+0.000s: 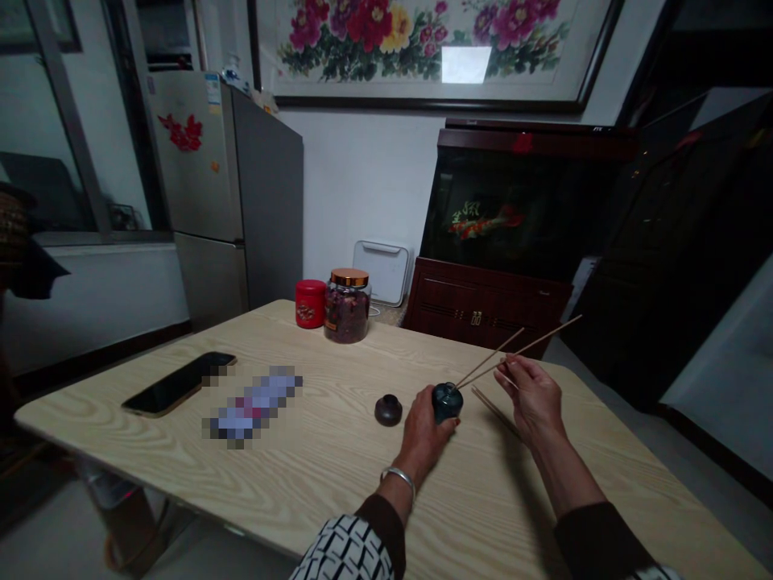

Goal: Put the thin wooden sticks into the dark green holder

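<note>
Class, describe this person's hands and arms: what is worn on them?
The left hand and right hand are ungloved; a silver-coloured bangle circles the left wrist. The left sleeve has a black-and-white geometric pattern and dark brown cuff; the right sleeve ends in brown too.

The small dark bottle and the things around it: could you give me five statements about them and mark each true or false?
1. The left hand holds the small dark bottle. True.
2. The glass jar stands beside the red canister. True.
3. The right hand holds the canister. False: the right hand holds a thin stick.
4. The dark round piece sits on the bottle. False: the dark round piece sits on the table.
5. The left wrist wears a bracelet. True.
</note>
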Tool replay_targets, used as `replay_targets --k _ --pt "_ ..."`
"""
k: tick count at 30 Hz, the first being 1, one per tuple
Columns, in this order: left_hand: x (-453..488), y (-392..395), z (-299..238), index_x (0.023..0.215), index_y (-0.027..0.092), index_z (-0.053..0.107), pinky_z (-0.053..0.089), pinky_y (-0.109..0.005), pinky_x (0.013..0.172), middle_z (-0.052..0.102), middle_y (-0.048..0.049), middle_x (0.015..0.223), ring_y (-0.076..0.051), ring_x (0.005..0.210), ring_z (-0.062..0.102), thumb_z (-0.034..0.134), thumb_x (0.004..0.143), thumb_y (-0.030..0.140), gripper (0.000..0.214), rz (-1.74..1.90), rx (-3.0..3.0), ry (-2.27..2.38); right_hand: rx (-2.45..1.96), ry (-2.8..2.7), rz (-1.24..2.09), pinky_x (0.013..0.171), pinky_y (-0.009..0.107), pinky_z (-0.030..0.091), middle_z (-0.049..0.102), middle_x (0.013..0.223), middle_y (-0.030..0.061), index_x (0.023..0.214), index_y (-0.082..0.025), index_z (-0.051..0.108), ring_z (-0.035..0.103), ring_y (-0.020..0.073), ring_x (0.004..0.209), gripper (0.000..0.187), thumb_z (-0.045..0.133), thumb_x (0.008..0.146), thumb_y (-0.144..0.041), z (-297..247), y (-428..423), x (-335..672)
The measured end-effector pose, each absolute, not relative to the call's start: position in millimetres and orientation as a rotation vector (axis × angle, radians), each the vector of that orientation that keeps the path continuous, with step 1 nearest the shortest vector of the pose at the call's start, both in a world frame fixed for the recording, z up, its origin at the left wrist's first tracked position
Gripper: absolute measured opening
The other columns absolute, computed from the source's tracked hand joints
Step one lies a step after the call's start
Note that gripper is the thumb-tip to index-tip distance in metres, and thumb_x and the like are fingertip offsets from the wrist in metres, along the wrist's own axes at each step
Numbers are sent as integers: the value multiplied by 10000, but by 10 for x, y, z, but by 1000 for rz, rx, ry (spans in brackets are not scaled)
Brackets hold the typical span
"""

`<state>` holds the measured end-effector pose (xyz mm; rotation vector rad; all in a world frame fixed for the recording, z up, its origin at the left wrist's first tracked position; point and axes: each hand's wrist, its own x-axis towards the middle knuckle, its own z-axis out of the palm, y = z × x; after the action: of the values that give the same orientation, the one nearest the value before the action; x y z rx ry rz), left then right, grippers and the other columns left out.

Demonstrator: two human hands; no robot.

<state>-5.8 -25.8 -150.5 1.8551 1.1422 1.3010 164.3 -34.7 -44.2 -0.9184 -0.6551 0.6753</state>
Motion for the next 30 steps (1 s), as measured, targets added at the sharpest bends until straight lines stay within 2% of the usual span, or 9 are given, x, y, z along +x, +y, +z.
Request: replay_targets --k 11,19,21,23,26,28,30 --pt "-49 -244 -1519 1265 205 454 399 -328 961 567 -81 1200 -233 1112 527 699 730 291 595 1332 1867 1125 -1029 -949 559 670 282 581 667 818 17 861 -172 667 638 137 730 305 765 670 -387 -626 -215 1460" --pt "-48 -247 -1512 1266 209 452 399 -332 962 568 -83 1202 -236 1121 525 708 710 271 615 1320 1856 1128 -1283 -1226 535 587 298 513 687 812 64 837 -159 681 627 206 749 358 695 678 -479 -826 -179 1345" --pt "-49 -252 -1506 1266 211 455 399 -333 962 570 -84 1200 -235 1120 527 704 714 274 609 1312 1857 1132 -1324 -1309 535 605 307 504 704 854 85 840 -158 688 637 227 787 370 674 686 -493 -850 -189 1369" --pt "-49 -253 -1504 1265 210 460 400 -335 963 571 -85 1200 -236 1122 528 700 718 279 601 1307 1856 1141 -1353 -1347 531 634 315 502 712 923 98 921 -164 686 649 237 828 398 635 717 -501 -853 -217 1496" --pt "-45 -248 -1515 1270 202 461 393 -343 981 562 -94 1221 -241 1140 520 696 722 279 601 1302 1855 1154 -1537 -1409 339 683 321 483 714 944 99 981 -178 680 655 232 839 365 562 774 -454 -857 -314 1914" --pt "-41 -243 -1529 1280 200 455 387 -345 993 556 -98 1238 -242 1153 514 695 721 273 613 1300 1857 1155 -1799 -1563 86 728 327 453 716 930 97 886 -197 701 650 233 852 261 534 785 -370 -892 -419 2269" --pt "-38 -240 -1545 1294 200 441 387 -344 995 556 -99 1243 -241 1156 515 697 719 273 633 1304 1852 1158 -2068 -1720 -43 711 328 426 716 887 94 811 -217 705 648 243 837 205 529 782 -318 -967 -541 2571"
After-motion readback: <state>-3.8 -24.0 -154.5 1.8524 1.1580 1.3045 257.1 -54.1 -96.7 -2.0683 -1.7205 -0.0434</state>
